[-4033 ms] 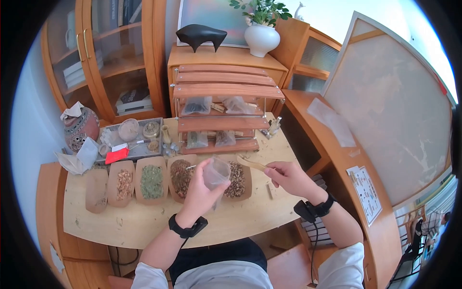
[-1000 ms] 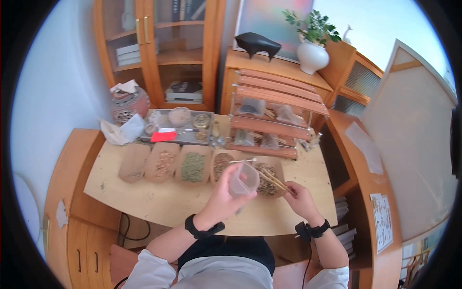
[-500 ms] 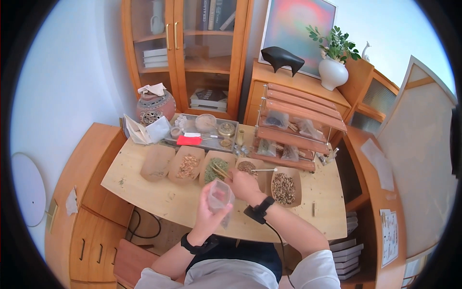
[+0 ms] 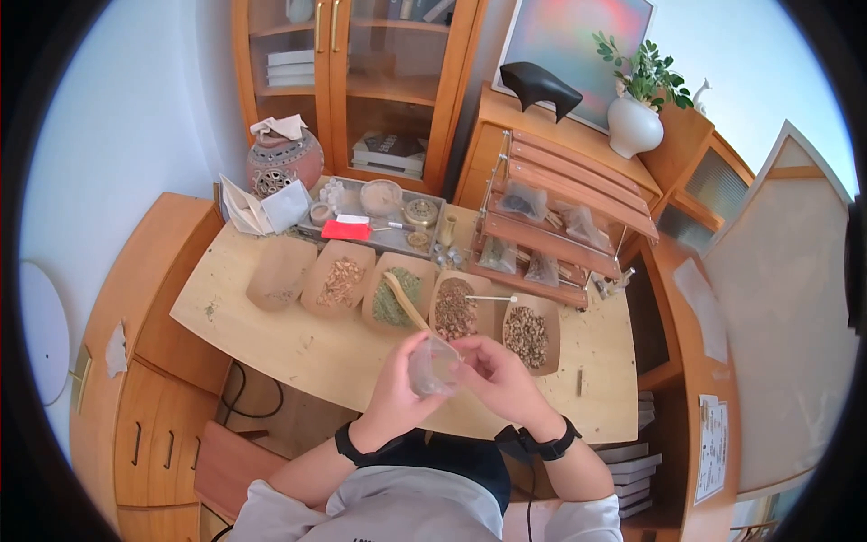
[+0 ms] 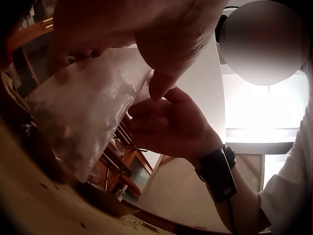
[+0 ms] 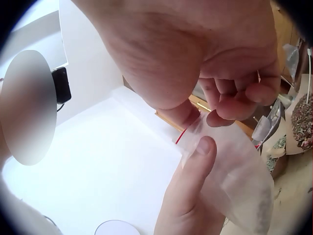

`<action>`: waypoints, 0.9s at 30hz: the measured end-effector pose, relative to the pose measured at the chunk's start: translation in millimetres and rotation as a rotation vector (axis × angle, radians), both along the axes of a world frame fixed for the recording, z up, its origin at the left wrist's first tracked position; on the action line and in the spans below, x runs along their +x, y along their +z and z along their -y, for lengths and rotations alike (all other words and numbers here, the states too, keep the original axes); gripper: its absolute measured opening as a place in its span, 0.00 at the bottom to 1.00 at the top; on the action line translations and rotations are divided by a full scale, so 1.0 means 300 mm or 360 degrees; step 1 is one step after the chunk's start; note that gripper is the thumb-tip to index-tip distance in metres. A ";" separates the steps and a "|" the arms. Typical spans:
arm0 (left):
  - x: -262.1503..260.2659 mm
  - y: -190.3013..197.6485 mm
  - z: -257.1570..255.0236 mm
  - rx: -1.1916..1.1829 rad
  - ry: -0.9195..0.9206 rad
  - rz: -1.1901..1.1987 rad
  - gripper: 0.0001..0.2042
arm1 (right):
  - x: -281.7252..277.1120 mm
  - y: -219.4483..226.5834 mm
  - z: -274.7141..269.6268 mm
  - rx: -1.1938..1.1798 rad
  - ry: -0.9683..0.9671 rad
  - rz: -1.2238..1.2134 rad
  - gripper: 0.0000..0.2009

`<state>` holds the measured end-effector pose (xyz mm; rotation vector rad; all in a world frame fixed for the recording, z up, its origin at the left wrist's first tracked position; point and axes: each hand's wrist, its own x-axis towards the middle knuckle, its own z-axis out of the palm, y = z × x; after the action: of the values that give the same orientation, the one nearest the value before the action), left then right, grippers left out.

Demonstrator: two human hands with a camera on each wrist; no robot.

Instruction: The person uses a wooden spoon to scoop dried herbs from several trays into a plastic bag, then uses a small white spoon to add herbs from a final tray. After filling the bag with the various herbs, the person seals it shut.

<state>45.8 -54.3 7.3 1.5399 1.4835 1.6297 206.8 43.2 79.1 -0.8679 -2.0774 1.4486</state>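
A clear plastic bag (image 4: pixel 432 369) (image 5: pixel 83 107) (image 6: pixel 239 176) with a red line by its mouth is held over the table's front edge; dark bits show low inside. My left hand (image 4: pixel 393 397) (image 6: pixel 188 196) grips its side, fingers curled round it. With thumb and fingertips, my right hand (image 4: pixel 506 384) (image 5: pixel 171 122) (image 6: pixel 195 54) pinches the bag's top edge. Wooden tongs (image 4: pixel 406 303) lie on the green leaves (image 4: pixel 392 309) in a paper tray, their near end close behind the bag.
Paper trays of orange-brown pieces (image 4: pixel 340 281), reddish-brown bits (image 4: pixel 454 312) and dark pieces (image 4: pixel 526 338) flank the leaves; a white stick (image 4: pixel 489 298) spans two. Behind stand a grey tray (image 4: pixel 307 232) of small items and a slatted wooden rack (image 4: pixel 578 194) holding bags.
The tongs have left my right hand and now rest in the leaf tray. That hand has moved to the bag and pinches its edge. My left hand still grips the bag.
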 end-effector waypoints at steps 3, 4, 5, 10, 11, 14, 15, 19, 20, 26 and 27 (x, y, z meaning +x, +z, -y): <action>0.023 0.027 -0.006 -0.0136 -0.0158 -0.0069 0.41 | 0.035 -0.027 0.019 0.0082 -0.0057 0.0038 0.15; 0.028 0.037 -0.010 -0.0072 -0.0156 -0.0134 0.40 | 0.043 -0.034 0.012 0.0104 -0.0094 0.0047 0.15; 0.030 0.048 -0.013 -0.0005 -0.0155 -0.0199 0.40 | 0.052 -0.037 0.006 0.0128 -0.0131 0.0054 0.16; 0.033 0.161 0.005 0.0150 -0.0194 -0.0765 0.30 | 0.100 -0.044 0.002 -0.0016 -0.0153 -0.0029 0.19; 0.039 0.191 0.012 0.0108 -0.0194 -0.0912 0.27 | 0.106 -0.050 0.004 -0.0023 -0.0144 -0.0040 0.19; 0.074 0.227 0.018 -0.0028 -0.0108 -0.1224 0.19 | 0.116 -0.050 0.013 -0.0009 -0.0162 -0.0073 0.20; 0.088 0.232 0.021 -0.0078 -0.0069 -0.1305 0.17 | 0.120 -0.055 0.019 -0.0028 -0.0159 -0.0076 0.20; 0.118 0.224 0.007 -0.0160 -0.0036 -0.1452 0.12 | 0.142 -0.061 0.035 -0.0026 -0.0140 -0.0079 0.19; 0.121 0.217 0.002 -0.0202 -0.0077 -0.1480 0.12 | 0.147 -0.060 0.038 -0.0012 -0.0131 -0.0079 0.19; 0.116 0.162 -0.020 -0.0178 -0.0488 -0.1316 0.09 | 0.184 -0.118 0.010 0.0279 -0.0113 -0.0038 0.17; 0.121 0.169 -0.014 -0.0169 -0.0512 -0.1291 0.09 | 0.192 -0.121 0.013 0.0280 -0.0142 -0.0020 0.17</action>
<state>82.2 -50.2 57.8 2.3745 1.5205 0.7419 264.2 39.2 42.7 -0.8666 -2.0922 1.2019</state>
